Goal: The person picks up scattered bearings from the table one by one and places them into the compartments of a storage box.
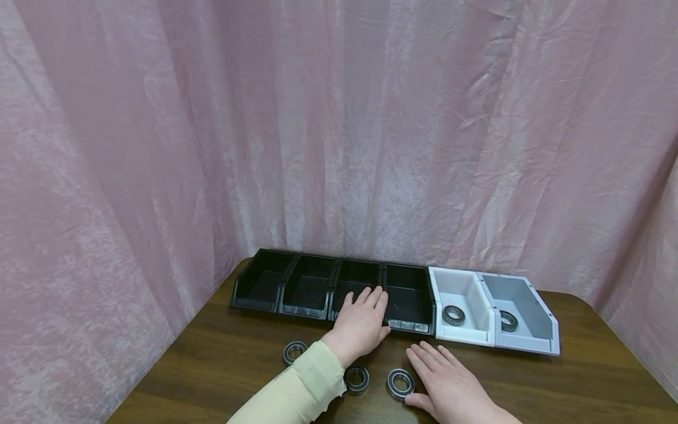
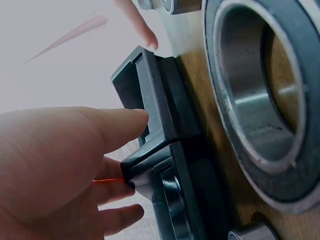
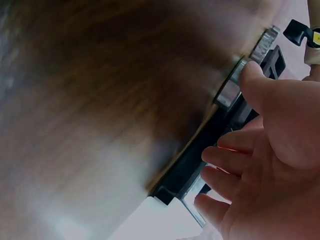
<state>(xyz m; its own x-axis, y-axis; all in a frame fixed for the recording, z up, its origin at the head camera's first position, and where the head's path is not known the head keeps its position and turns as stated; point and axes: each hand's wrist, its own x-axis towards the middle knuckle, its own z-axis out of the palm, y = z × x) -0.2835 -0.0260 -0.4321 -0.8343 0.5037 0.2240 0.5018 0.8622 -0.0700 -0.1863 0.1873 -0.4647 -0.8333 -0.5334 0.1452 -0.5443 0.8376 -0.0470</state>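
Both hands (image 1: 357, 327) (image 1: 450, 386) stretch out empty, but a right-hand bump could slide the round black-and-silver metal ring (image 1: 390, 387) beside it.

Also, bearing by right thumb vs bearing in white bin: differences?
Place: the thumb-side bearing lies on the wooden table, the binned bearing inside the white bin.
Hand: the right hand is right beside the thumb-side bearing; no hand is at the binned bearing.
Shared: both are dark-faced rings with an open centre.
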